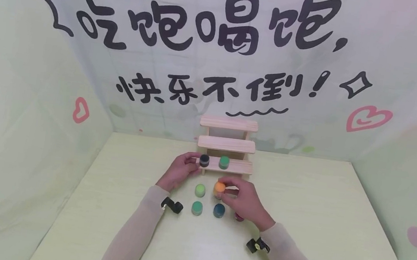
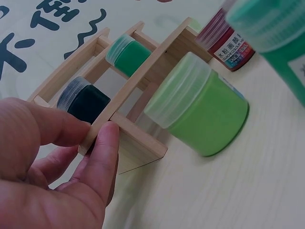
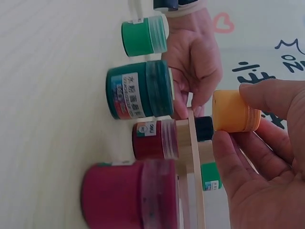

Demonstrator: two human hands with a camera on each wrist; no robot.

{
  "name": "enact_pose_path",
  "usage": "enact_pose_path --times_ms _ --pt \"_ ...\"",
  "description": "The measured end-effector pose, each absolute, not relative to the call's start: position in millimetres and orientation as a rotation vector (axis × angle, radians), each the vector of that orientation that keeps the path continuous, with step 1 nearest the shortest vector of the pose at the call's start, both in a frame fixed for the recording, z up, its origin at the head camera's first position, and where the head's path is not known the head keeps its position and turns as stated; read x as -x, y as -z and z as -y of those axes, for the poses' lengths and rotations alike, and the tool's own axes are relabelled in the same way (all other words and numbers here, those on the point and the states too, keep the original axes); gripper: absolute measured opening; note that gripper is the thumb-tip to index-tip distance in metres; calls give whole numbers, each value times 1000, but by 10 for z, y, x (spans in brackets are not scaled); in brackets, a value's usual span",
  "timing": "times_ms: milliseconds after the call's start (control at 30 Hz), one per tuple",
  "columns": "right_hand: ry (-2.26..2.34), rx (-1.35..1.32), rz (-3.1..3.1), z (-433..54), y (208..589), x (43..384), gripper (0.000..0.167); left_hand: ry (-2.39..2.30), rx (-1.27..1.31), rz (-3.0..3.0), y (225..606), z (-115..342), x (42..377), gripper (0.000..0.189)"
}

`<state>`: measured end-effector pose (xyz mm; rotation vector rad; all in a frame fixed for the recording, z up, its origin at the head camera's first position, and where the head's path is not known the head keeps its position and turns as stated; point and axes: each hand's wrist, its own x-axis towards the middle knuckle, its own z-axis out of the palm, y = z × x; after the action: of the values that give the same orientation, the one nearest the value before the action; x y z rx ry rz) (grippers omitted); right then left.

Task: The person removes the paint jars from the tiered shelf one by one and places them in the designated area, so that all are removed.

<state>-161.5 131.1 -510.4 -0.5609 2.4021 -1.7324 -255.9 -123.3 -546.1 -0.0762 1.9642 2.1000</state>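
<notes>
A small three-tier wooden shelf (image 1: 226, 144) stands at the back of the table, with a black paint jar (image 1: 204, 160) and a green paint jar (image 1: 224, 162) on its lowest tier. My left hand (image 1: 182, 170) pinches the left end of that tier, beside the black jar; thumb and fingers show there in the left wrist view. Held up between the thumb and fingers of my right hand (image 1: 244, 199) is an orange paint jar (image 3: 233, 110), in front of the shelf. A dark red jar (image 3: 153, 139), mostly hidden in the head view, sits on the table beneath it.
Other paint jars stand on the table before the shelf: light green (image 1: 200, 190), green (image 1: 196, 208), dark blue-teal (image 1: 219, 210) and magenta (image 3: 128, 195). The right hand partly covers the magenta one in the head view. A lettered cloth (image 1: 185, 66) hangs behind.
</notes>
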Motion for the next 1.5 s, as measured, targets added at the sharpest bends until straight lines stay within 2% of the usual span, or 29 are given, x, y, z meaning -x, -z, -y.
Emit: enact_pose_path --times_ms 300,633,1500 --pt "1670 729 -2468 -1237 5165 1528 31 -2108 68 -1952 5456 1225 2570 46" --pt "1672 876 -2413 -1132 5216 1401 36 -2104 54 -1953 5455 1224 2577 44" --pt "1509 933 -2380 -888 5326 1069 37 -2111 36 -1956 5450 1242 2549 44"
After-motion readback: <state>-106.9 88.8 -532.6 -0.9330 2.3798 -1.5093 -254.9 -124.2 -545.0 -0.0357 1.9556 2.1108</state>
